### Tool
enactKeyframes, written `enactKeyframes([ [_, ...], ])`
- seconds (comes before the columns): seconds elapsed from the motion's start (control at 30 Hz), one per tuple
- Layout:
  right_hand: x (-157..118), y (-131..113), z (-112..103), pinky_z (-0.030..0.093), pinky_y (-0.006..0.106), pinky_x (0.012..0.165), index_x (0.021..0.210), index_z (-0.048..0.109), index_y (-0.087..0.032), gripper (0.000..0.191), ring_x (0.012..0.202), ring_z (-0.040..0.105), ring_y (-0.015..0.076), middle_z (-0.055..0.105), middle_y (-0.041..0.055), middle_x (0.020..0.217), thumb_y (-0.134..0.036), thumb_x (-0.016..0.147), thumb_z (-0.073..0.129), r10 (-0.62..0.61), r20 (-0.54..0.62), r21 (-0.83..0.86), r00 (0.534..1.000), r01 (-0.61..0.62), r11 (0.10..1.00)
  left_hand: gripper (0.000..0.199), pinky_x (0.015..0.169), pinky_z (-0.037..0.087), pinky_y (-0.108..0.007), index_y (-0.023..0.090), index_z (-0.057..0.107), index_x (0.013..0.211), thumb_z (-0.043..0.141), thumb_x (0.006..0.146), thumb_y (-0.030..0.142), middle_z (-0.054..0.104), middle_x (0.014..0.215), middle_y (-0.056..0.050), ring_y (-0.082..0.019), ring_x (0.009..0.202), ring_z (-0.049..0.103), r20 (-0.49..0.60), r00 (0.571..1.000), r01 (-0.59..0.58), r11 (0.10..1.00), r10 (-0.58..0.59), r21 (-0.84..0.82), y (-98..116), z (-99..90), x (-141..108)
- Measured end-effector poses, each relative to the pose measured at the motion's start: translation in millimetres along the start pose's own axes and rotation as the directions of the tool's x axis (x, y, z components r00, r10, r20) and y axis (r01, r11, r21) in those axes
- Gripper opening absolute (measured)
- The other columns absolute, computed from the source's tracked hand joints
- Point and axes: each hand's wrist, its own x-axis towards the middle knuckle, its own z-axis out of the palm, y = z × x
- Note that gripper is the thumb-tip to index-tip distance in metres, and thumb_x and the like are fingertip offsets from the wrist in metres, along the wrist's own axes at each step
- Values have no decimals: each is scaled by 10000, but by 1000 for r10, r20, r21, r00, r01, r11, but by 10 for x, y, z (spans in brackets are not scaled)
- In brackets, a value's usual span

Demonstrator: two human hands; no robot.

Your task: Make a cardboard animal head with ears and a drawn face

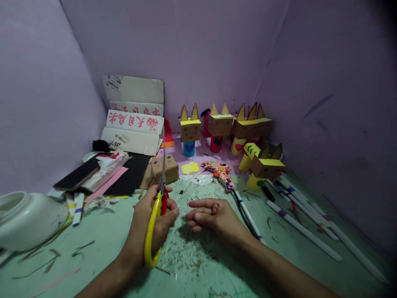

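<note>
My left hand [139, 221] is closed around a pair of scissors [151, 238] with yellow and red handles. The blades point up and away from me and look closed together. My right hand [218, 217] is a short way to the right, its fingers loosely stretched toward the left hand with nothing visible in them. Just beyond the scissors lies a small cardboard box [170, 169] with dark spots drawn on it. Past my right hand rests a glue gun [218, 169] wrapped in a colourful pattern, beside a yellow paper piece [190, 167].
Several cardboard-headed animal figures [190, 131] with horns stand along the back. White marker pens [304, 229] lie at right. A folded white carton [133, 132] leans back left, near black sheets [128, 176]. A white pot [34, 219] lies at left. Scraps litter the green tabletop [108, 240].
</note>
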Motion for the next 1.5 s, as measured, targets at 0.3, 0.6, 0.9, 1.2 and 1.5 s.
enactKeyframes([
  [0.3, -34, -43, 35, 546, 306, 621, 964, 620, -95, 589, 599, 692, 170, 735, 75, 674, -317, 484, 880, -57, -40, -1, 998, 57, 998, 349, 368, 355, -190, 220, 426, 971, 604, 671, 221, 555, 602, 81, -51, 349, 409, -20, 1000, 8, 1000, -8, 12, -7, 26, 0],
  [0.6, -40, -36, 35, 549, 389, 707, 1063, 575, -89, 529, 656, 708, 215, 749, 101, 738, -79, 547, 689, -31, 37, 2, 999, 31, 1000, 348, 378, 364, -189, 226, 431, 972, 619, 679, 211, 568, 615, 79, -53, 355, 428, -36, 999, 18, 1000, -18, 8, -43, 28, 10],
  [0.9, -67, -50, 45, 542, 348, 704, 1080, 591, -94, 539, 693, 711, 208, 751, 117, 790, -65, 547, 663, 48, 72, 67, 996, -53, 996, 355, 370, 359, -194, 221, 427, 978, 622, 681, 232, 566, 612, 77, -54, 343, 426, -27, 1000, 5, 1000, -5, 2, -41, 19, 10],
  [1.2, -50, -32, 4, 542, 323, 699, 1040, 594, -102, 554, 704, 709, 194, 745, 105, 795, -222, 559, 841, -3, 100, 61, 995, -3, 998, 330, 378, 365, -194, 221, 439, 970, 616, 691, 227, 571, 619, 71, -57, 356, 436, -33, 999, 1, 999, 1, 48, -29, 15, 4],
  [1.5, -56, -69, -13, 541, 317, 649, 1145, 513, -241, 686, 670, 715, 184, 563, 127, 1303, -35, 525, 723, -22, 160, 35, 987, 17, 999, 325, 387, 371, -195, 225, 443, 970, 617, 695, 220, 580, 619, 66, -62, 369, 449, -39, 999, -21, 998, 23, 53, -58, 14, 12],
])
